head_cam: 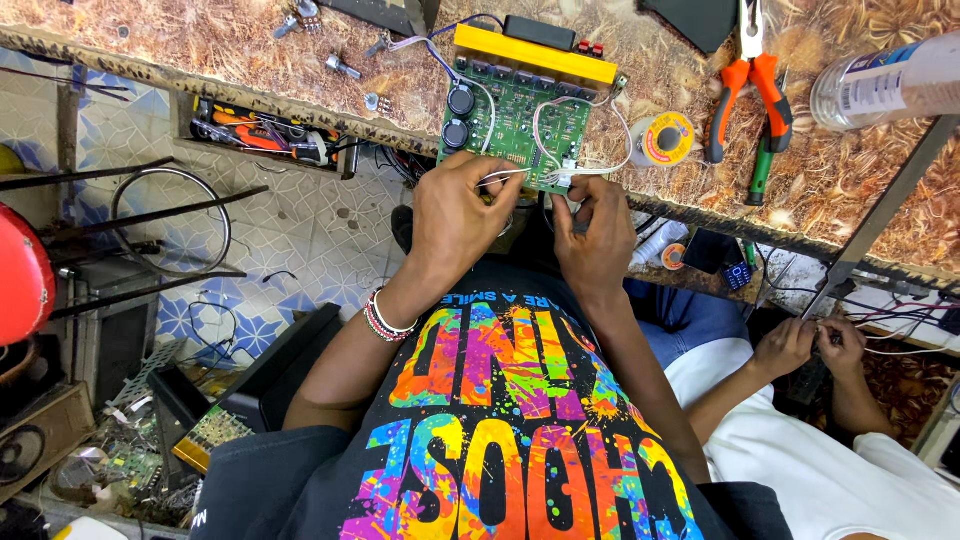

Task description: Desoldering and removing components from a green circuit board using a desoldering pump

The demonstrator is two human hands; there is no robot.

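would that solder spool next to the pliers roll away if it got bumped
Probably not as it lies: the solder spool rests flat on its side on the bench, so a bump would likely slide it. Tipped onto its round rim, it could roll. It looks small but wound with metal wire, so likely heavy for its size. The pliers beside it might stop it.

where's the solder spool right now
In the head view, the solder spool lies on the patterned bench, right of the green circuit board and left of the orange-handled pliers, beyond the person's right hand.
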